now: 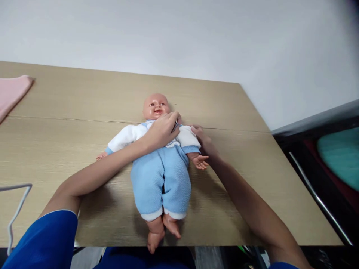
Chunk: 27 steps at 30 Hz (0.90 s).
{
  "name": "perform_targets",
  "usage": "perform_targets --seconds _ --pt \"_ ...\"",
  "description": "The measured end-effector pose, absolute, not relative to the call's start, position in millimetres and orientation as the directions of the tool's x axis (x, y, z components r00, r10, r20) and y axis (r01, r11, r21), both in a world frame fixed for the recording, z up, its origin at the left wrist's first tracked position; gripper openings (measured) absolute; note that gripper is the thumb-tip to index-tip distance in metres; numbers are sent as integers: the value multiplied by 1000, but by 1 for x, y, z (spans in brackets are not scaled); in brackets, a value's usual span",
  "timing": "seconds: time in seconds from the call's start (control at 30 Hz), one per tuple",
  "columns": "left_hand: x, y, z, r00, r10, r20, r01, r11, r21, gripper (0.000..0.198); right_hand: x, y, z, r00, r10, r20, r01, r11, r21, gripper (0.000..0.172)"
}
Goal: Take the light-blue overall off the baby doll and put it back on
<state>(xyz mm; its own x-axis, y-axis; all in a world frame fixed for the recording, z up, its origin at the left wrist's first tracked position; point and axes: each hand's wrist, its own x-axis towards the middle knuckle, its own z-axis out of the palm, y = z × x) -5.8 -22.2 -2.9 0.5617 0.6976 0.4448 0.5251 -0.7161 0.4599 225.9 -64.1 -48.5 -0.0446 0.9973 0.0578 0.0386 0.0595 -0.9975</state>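
A baby doll (161, 175) lies on its back on the wooden table, its head away from me and its feet at the near edge. It wears a fleece outfit with light blue trousers, a white top and blue cuffs. Across the doll's chest reaches my left hand (164, 129), its bent fingers closed on the cloth near the neck and shoulder. My right hand (203, 139) is at the outer side of the white sleeve (188, 137), fingertips closed against the cloth near the shoulder. Part of that hand is hidden behind the doll's arm.
A pink cloth (12, 93) lies at the table's far left. A white bent wire or cable (21, 205) stands out at the lower left. The wooden table (238, 112) meets a pale wall. Right of it is a dark object with a teal panel (340, 157).
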Motion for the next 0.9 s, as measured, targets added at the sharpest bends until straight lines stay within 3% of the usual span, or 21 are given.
perform_targets --seconds 0.17,0.27,0.37,0.67,0.9 --pt "-6 -20 -2 555 700 449 489 -712 504 18 258 -111 -25 -171 975 -139 168 -110 -980 88" --pt "-8 -20 0 490 742 457 505 -669 545 26 286 -121 -11 -175 983 -52 354 13 -935 68" --pt "-11 -20 1 441 764 470 516 -645 564 29 311 -117 -6 -78 993 93 414 118 -902 51" --pt "-11 -18 -3 516 716 471 549 -698 460 14 293 -113 -23 114 974 198 250 164 -954 64" --pt "0 -24 22 562 802 204 747 -598 290 23 296 -115 -25 -1 997 83 259 81 -963 62"
